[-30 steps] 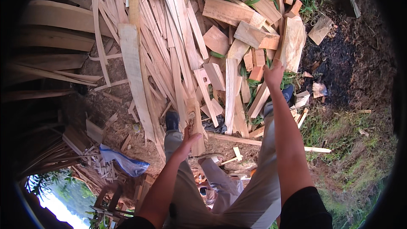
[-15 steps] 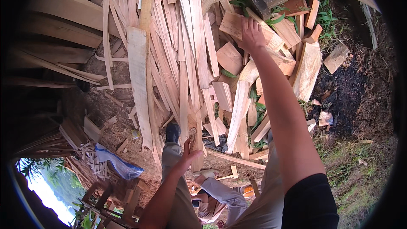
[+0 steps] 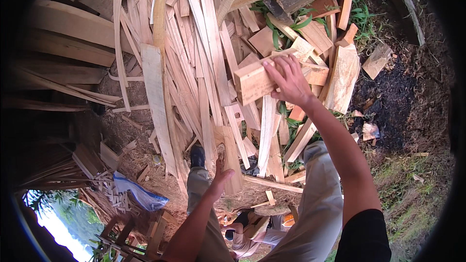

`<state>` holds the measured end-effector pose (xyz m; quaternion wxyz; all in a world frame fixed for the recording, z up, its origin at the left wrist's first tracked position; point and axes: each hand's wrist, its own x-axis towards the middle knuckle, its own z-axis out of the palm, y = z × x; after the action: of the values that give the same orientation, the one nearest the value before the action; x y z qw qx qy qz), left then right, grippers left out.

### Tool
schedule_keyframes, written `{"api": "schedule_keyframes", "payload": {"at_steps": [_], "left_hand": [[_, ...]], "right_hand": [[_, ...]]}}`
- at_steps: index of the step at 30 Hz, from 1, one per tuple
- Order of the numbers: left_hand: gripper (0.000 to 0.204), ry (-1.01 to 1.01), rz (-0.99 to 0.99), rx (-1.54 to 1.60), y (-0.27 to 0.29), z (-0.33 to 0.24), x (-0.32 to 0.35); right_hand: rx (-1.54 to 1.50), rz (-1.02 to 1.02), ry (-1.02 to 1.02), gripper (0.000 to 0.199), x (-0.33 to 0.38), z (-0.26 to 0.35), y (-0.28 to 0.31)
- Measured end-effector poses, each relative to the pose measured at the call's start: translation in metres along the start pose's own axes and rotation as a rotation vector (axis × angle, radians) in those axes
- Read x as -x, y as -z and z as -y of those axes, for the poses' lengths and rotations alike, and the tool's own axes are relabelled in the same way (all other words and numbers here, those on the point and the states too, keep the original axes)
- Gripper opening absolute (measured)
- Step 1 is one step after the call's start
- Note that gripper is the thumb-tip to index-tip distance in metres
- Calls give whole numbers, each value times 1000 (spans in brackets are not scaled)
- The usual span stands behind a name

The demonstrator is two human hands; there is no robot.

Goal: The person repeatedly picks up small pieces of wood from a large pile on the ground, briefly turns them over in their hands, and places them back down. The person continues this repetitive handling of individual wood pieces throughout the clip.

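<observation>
My right hand (image 3: 290,80) is closed over the top and far edge of a thick, pale wooden block (image 3: 255,82), which it holds above the heap of offcuts. Its thumb lies along the block's face. Lower down, my left hand (image 3: 222,180) grips the left edge of a short flat board (image 3: 230,157) that stands nearly upright in front of my left leg. A dark knot shows near the board's left side. Some of the left fingers are hidden.
Long thin wood strips (image 3: 187,58) fill the middle. Curved slabs (image 3: 73,24) lie at the left, chunky offcuts (image 3: 342,80) at the right. A white and blue plastic sheet (image 3: 138,191) lies at lower left. Another person (image 3: 250,228) is visible beyond my legs.
My right hand has lifted the wooden block off the heap and brought it nearer and a little left. The board at my left hand has shifted slightly right and tilted.
</observation>
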<state>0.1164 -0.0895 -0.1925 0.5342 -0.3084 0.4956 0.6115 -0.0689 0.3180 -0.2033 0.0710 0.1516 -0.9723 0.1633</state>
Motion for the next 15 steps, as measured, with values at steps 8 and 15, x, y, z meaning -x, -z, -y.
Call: {"api": "schedule_keyframes", "payload": {"at_steps": [8,15], "left_hand": [[71,-74,-59,-122,-52,-65,14],[71,52,276,-69,-95,-93,29]], "right_hand": [[-596,-54,-880,117,92,147,140],[-1360,-153,-1518,87,112,224,142]]}}
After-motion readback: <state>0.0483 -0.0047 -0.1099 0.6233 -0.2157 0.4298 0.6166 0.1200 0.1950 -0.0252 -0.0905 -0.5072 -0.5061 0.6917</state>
